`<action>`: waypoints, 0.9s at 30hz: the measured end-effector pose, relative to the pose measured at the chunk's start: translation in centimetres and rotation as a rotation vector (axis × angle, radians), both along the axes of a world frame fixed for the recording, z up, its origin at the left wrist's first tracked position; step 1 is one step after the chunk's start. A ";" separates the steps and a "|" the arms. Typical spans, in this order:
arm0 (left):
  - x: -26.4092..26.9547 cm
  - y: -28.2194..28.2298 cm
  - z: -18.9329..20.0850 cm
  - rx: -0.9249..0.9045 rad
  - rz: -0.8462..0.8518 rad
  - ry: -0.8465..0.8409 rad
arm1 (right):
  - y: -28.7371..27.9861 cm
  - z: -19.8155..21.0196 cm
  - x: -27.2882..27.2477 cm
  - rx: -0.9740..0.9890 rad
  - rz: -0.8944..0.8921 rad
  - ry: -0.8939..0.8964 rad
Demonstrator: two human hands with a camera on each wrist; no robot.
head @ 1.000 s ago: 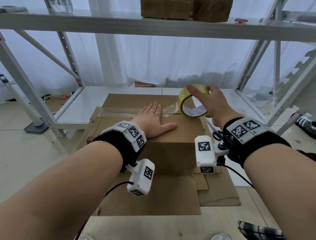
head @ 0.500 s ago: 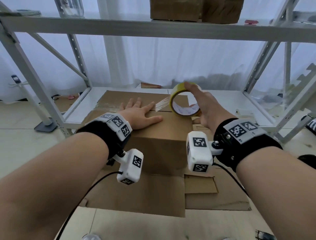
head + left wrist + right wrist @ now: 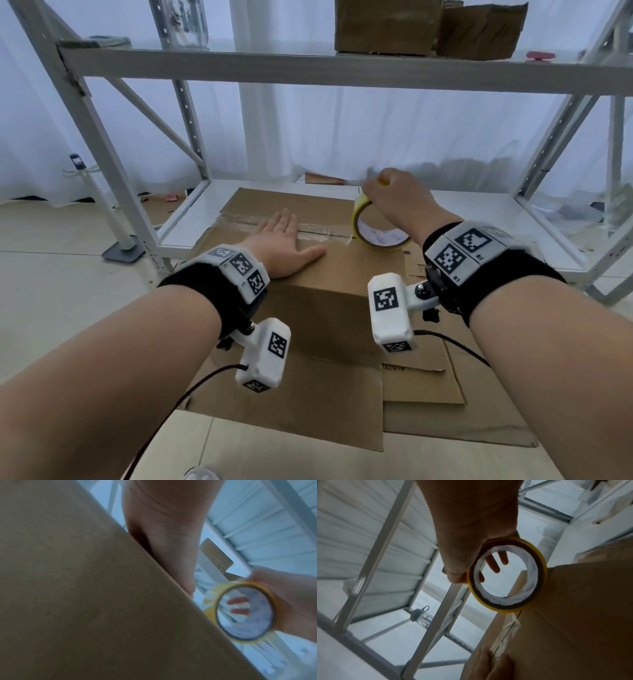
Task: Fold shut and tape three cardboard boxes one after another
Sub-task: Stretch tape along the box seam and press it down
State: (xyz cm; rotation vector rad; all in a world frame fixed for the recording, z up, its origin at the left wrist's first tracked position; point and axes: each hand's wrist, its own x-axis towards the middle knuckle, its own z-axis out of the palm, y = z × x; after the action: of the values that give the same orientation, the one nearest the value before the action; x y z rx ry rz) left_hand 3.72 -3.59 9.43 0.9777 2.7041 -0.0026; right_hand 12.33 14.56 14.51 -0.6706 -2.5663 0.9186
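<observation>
A closed brown cardboard box [image 3: 322,298] stands in front of me, with a strip of clear tape [image 3: 318,231] along its top seam. My left hand [image 3: 284,243] lies flat on the box top, fingers straight, pressing on the tape. My right hand [image 3: 394,195] grips a yellow tape roll [image 3: 376,229] by its top; the roll stands on edge at the right end of the seam. The left wrist view shows the box side [image 3: 85,588] and the roll [image 3: 240,612]. In the right wrist view the fingers curl through the roll [image 3: 506,574] beside the box [image 3: 573,615].
Flattened cardboard sheets [image 3: 428,404] lie on the floor under and right of the box. A white metal rack [image 3: 308,68] stands behind; its low shelf [image 3: 479,205] sits just past the box. Two brown boxes [image 3: 428,27] rest on the upper shelf.
My right hand has drawn the roll rightward along the seam and lowered it to the box's right edge, fingers now curled over its top. The left hand stays flat on the tape.
</observation>
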 end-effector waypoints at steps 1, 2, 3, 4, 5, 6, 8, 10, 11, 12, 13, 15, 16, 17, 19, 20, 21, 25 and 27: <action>0.5 0.7 0.0 0.007 -0.049 0.000 | -0.2 0.2 -0.3 0.056 0.013 -0.032; 0.9 1.3 0.0 0.018 -0.094 -0.005 | -0.4 0.3 -0.6 0.132 0.024 -0.071; 1.2 1.8 -0.1 0.031 -0.132 -0.009 | -0.6 0.4 -1.0 0.224 0.038 -0.108; 1.4 2.1 -0.1 0.041 -0.162 -0.009 | -0.7 0.4 -1.3 0.307 0.051 -0.140; 1.4 2.3 -0.2 0.048 -0.180 -0.007 | -0.6 0.4 -1.4 0.368 0.054 -0.165; 1.4 2.3 -0.4 0.055 -0.189 -0.008 | -0.5 0.4 -1.5 0.396 0.043 -0.185; 1.1 2.1 -0.7 0.065 -0.193 -0.023 | -0.1 0.5 -1.6 0.385 0.015 -0.189; 0.9 1.8 -0.9 0.071 -0.188 -0.037 | 0.1 1.0 -1.3 0.344 -0.003 -0.140; 0.8 1.8 -0.9 0.073 -0.187 -0.041 | 0.3 1.3 -1.2 0.333 -0.006 -0.111; 0.9 1.8 -0.9 0.077 -0.189 -0.042 | 0.5 1.6 -0.9 0.341 -0.003 -0.094; 0.9 1.8 -0.8 0.082 -0.193 -0.041 | 0.8 1.9 -0.5 0.356 -0.001 -0.092; 1.0 1.7 -0.8 0.086 -0.200 -0.034 | 1.6 1.8 0.4 0.357 -0.002 -0.122; 1.0 1.6 -0.8 0.086 -0.203 -0.029 | 2.1 1.5 0.8 0.361 0.003 -0.144; 1.1 1.5 -0.9 0.084 -0.209 -0.024 | 2.6 1.1 1.3 0.377 0.009 -0.168; 1.2 1.6 -0.9 0.076 -0.221 -0.012 | 3.2 0.7 1.8 0.391 0.012 -0.196; 1.2 1.6 -0.8 0.077 -0.222 -0.013 | 3.4 0.7 1.9 0.385 0.016 -0.203; 1.3 1.7 -0.8 0.079 -0.220 -0.015 | 3.5 0.8 1.9 0.378 0.020 -0.211; 1.3 2.0 -0.8 0.095 -0.189 0.002 | 3.4 1.5 1.1 0.401 0.010 -0.237; 1.5 2.2 -0.7 0.092 -0.170 -0.001 | 3.6 1.1 0.9 0.422 -0.011 -0.234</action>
State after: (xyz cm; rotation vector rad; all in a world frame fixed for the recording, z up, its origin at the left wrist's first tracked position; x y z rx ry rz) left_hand 5.20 -1.39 8.73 1.2311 2.6318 0.0905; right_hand 13.23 18.19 15.58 -0.6943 -2.8266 0.2849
